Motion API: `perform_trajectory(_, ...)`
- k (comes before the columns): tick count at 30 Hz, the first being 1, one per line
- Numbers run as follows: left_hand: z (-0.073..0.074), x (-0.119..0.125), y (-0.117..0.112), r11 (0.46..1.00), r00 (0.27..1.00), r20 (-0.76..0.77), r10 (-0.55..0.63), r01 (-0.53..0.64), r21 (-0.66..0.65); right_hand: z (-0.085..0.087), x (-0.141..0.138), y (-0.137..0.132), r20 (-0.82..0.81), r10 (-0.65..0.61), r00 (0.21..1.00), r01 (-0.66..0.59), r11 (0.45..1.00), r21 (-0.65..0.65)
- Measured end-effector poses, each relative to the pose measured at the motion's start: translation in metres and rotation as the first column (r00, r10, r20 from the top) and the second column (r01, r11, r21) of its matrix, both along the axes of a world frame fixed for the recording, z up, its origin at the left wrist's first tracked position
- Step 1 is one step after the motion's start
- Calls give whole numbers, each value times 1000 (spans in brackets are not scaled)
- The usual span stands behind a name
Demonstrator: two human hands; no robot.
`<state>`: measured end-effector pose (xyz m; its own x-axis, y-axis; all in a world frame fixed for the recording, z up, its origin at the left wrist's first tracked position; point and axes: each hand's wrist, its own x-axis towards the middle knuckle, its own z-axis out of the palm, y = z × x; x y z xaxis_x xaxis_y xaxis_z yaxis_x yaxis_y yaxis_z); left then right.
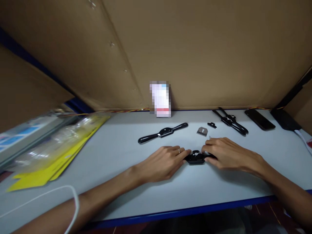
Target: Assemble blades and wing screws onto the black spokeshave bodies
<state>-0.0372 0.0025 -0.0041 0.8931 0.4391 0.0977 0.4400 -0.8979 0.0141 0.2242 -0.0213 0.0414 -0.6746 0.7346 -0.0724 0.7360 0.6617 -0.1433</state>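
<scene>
Between my hands lies a black spokeshave (196, 157), its middle body low over the light table. My left hand (165, 162), with a ring on one finger, grips its left handle. My right hand (225, 154) is closed on its right handle, and the fingers cover most of that side. Just beyond are a loose metal blade (202, 131) with a slot and a small black cap piece (212, 124). Another black spokeshave (165, 131) rests at an angle behind my left hand.
Two crossed black spokeshaves (230, 120) lie at the back right beside a dark phone (260, 119) and a black adapter (286, 119). A lit, pixelated screen (162, 99) leans on the back panel. Yellow sheets with clear plastic bags (58, 146) and a power strip (21, 136) are left.
</scene>
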Motion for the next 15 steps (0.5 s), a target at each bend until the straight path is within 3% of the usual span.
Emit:
perform_trajectory(8,2,4,0,992,998,-35,-46,50,118,4,-10,-9,145,28,989,-39,997,70)
perform_trajectory(15,-1,4,1,990,999,-12,-52,53,130,4,-10,-9,164,33,986,-46,996,76)
